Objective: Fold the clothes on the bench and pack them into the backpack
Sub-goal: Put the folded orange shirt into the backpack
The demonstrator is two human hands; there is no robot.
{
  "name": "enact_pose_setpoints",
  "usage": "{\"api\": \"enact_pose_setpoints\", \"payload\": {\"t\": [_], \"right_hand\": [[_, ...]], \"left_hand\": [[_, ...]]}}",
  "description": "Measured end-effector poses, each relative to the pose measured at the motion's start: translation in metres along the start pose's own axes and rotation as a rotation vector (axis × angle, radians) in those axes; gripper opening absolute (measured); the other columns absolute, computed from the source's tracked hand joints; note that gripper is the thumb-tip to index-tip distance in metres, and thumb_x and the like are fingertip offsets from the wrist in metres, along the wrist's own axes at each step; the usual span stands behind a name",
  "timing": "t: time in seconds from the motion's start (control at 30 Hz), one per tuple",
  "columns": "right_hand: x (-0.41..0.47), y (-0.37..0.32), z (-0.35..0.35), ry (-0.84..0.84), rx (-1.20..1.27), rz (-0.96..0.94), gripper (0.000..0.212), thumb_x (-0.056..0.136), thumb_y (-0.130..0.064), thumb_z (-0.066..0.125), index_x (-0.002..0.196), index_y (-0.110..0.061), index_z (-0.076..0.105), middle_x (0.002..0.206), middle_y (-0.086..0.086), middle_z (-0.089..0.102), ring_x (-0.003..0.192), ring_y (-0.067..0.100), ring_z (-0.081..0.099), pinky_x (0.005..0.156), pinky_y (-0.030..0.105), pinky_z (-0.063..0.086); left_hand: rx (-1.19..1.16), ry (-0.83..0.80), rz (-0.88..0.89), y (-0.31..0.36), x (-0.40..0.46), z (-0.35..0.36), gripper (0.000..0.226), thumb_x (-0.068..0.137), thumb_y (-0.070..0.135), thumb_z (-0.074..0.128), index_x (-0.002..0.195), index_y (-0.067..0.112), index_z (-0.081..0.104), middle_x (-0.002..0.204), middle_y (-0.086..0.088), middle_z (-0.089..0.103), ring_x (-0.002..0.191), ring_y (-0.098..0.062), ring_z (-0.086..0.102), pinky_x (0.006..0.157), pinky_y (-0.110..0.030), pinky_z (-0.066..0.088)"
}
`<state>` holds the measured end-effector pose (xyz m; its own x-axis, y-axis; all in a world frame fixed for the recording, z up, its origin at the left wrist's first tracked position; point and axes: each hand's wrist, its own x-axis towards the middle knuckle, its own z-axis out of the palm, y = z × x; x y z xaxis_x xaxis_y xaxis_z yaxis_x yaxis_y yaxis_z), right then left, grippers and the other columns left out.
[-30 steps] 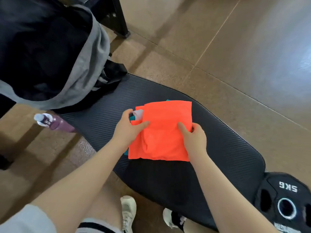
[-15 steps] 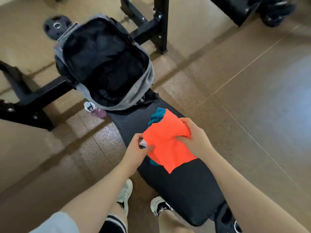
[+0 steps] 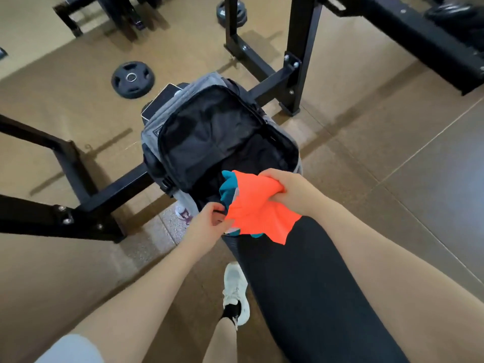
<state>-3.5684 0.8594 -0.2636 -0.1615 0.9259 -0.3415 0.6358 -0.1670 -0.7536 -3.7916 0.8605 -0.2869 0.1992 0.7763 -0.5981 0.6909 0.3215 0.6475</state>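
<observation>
**Folded bundle at the mouth of the backpack, loosely held**

The orange garment point(image 3: 258, 213), stacked with a teal one point(image 3: 228, 188), hangs in the air over the far end of the desk point(image 3: 301, 284), right at the open backpack point(image 3: 209, 132). Its lower corner droops free, so the fold could fall open, or the teal piece could slip out, as the stack goes in; the bag's near rim may also catch it. The right hand point(image 3: 285, 188) bunches the orange cloth's upper edge in curled fingers. The left hand point(image 3: 209, 221) pinches the bundle's lower left edge from beneath, forearm reaching forward.
</observation>
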Motion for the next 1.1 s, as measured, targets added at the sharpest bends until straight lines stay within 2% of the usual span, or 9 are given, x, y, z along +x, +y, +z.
{"api": "enact_pose_setpoints", "payload": {"t": [0.1, 0.23, 0.43, 0.57, 0.67, 0.8, 0.9, 1.0, 1.1], "right_hand": [[0.051, 0.014, 0.006, 0.014, -0.042, 0.066, 0.045, 0.080, -0.013, 0.062, 0.122, -0.024, 0.052, 0.114, -0.002, 0.064, 0.109, 0.023, 0.057, 0.093, 0.044, 0.043], [0.092, 0.037, 0.016, 0.168, -0.064, 0.250, 0.048, 0.086, -0.026, 0.062, 0.130, -0.021, 0.043, 0.118, 0.007, 0.061, 0.109, 0.031, 0.055, 0.090, 0.047, 0.043], [0.120, 0.049, 0.023, 0.184, -0.157, 0.308, 0.058, 0.079, -0.048, 0.065, 0.126, -0.021, 0.045, 0.112, 0.004, 0.064, 0.108, 0.026, 0.057, 0.093, 0.043, 0.041], [0.137, 0.044, 0.023, 0.047, -0.150, 0.248, 0.049, 0.079, -0.047, 0.066, 0.118, -0.024, 0.050, 0.107, 0.002, 0.065, 0.105, 0.026, 0.057, 0.091, 0.046, 0.041], [0.156, 0.029, 0.031, 0.041, -0.153, 0.177, 0.045, 0.078, -0.048, 0.066, 0.113, -0.022, 0.054, 0.101, 0.002, 0.066, 0.100, 0.027, 0.059, 0.088, 0.045, 0.042], [0.185, 0.013, 0.041, 0.359, -0.052, 0.322, 0.048, 0.083, -0.043, 0.064, 0.115, -0.009, 0.052, 0.104, 0.014, 0.065, 0.102, 0.034, 0.057, 0.085, 0.044, 0.043], [0.182, 0.017, 0.035, 0.498, 0.140, 0.471, 0.067, 0.083, -0.045, 0.063, 0.133, -0.005, 0.042, 0.126, 0.013, 0.057, 0.120, 0.032, 0.049, 0.098, 0.040, 0.039], [0.143, 0.021, 0.040, 0.485, -0.156, 0.426, 0.088, 0.078, -0.065, 0.051, 0.140, -0.004, 0.036, 0.140, 0.016, 0.045, 0.131, 0.033, 0.038, 0.109, 0.044, 0.030], [0.094, 0.024, 0.070, 0.320, -0.434, 0.284, 0.098, 0.066, -0.078, 0.040, 0.146, -0.023, 0.025, 0.153, 0.015, 0.022, 0.139, 0.039, 0.016, 0.108, 0.056, 0.024]], "left_hand": [[0.234, 0.180, 0.192, 0.013, 0.052, -0.031, 0.034, 0.088, 0.012, 0.055, 0.121, 0.012, 0.049, 0.110, -0.002, 0.060, 0.096, -0.016, 0.055, 0.083, -0.026, 0.041], [0.649, 0.352, 0.528, 0.032, 0.122, -0.048, 0.036, 0.082, 0.007, 0.059, 0.119, 0.007, 0.054, 0.120, -0.013, 0.053, 0.108, -0.035, 0.049, 0.086, -0.043, 0.041], [1.055, 0.146, 0.337, 0.045, 0.180, -0.042, 0.059, 0.082, 0.043, 0.060, 0.127, 0.013, 0.037, 0.124, -0.008, 0.042, 0.109, -0.027, 0.045, 0.072, -0.035, 0.040], [0.849, 0.171, 0.362, 0.063, 0.190, -0.066, 0.025, 0.088, 0.031, 0.049, 0.101, 0.010, 0.047, 0.102, -0.008, 0.055, 0.094, -0.030, 0.055, 0.065, -0.035, 0.038], [0.613, 0.210, 0.419, 0.081, 0.185, -0.101, 0.025, 0.087, 0.029, 0.052, 0.105, 0.013, 0.053, 0.102, -0.007, 0.059, 0.094, -0.030, 0.056, 0.068, -0.034, 0.037], [0.497, 0.219, 0.523, 0.089, 0.176, -0.124, 0.023, 0.080, 0.026, 0.060, 0.100, 0.016, 0.057, 0.096, -0.002, 0.062, 0.092, -0.027, 0.058, 0.074, -0.038, 0.045], [0.482, 0.127, 0.476, 0.076, 0.180, -0.122, 0.025, 0.081, 0.030, 0.064, 0.101, 0.017, 0.055, 0.097, 0.000, 0.060, 0.091, -0.025, 0.058, 0.075, -0.037, 0.045], [0.537, 0.028, 0.425, 0.067, 0.182, -0.108, 0.036, 0.082, 0.038, 0.064, 0.108, 0.015, 0.052, 0.103, 0.001, 0.056, 0.093, -0.023, 0.056, 0.071, -0.032, 0.039], [0.473, 0.060, 0.432, 0.065, 0.178, -0.096, 0.040, 0.082, 0.039, 0.065, 0.110, 0.013, 0.052, 0.104, -0.001, 0.058, 0.093, -0.022, 0.055, 0.066, -0.025, 0.029]]}}
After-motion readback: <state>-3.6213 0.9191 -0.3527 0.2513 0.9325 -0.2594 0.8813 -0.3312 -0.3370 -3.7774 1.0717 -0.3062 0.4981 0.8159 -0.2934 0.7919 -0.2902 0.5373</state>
